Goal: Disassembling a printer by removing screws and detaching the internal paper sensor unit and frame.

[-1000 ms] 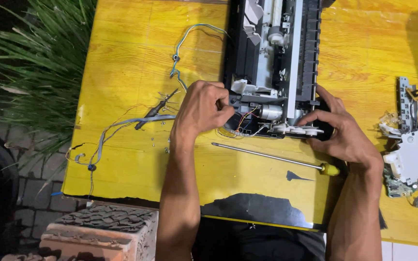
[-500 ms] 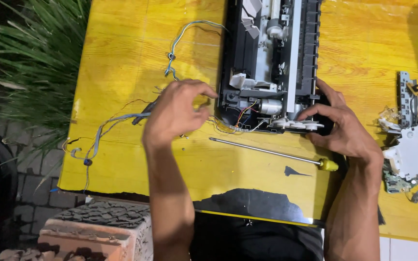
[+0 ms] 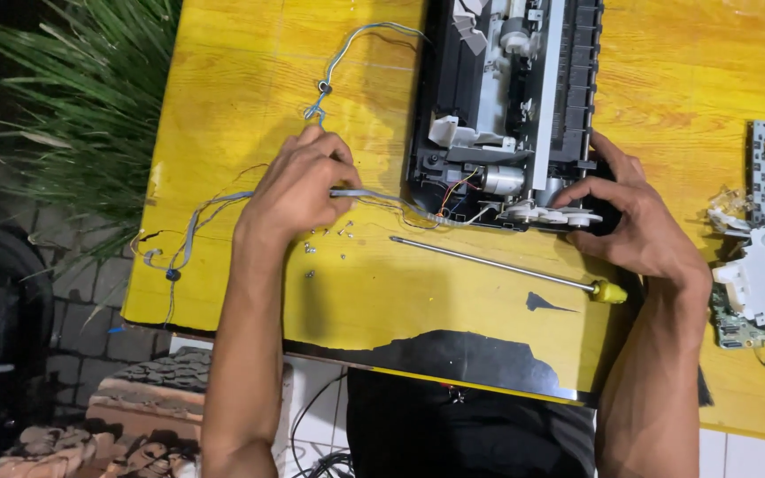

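1. Trailing off the worktop's (image 3: 223, 106) left edge, a bundle of thin grey wires (image 3: 189, 232) runs rightward, its long axis lying left to right
2. Pinching that bundle, the left hand (image 3: 298, 190) has its fingers closed together on the wires; it is the nearer hand to them, and they leave it on both sides, the right stretch (image 3: 374, 196) reaching the open black printer chassis (image 3: 506, 115)
3. Lying just near of the chassis, a long screwdriver (image 3: 506, 264) with a yellow handle points left; small screws (image 3: 325, 239) sit beside the left hand
4. Bracing the chassis's near right corner, the right hand (image 3: 639, 230) is spread, fingers resting on a white gear part
5. Sitting at the far right, loose circuit boards and white parts (image 3: 759, 274)
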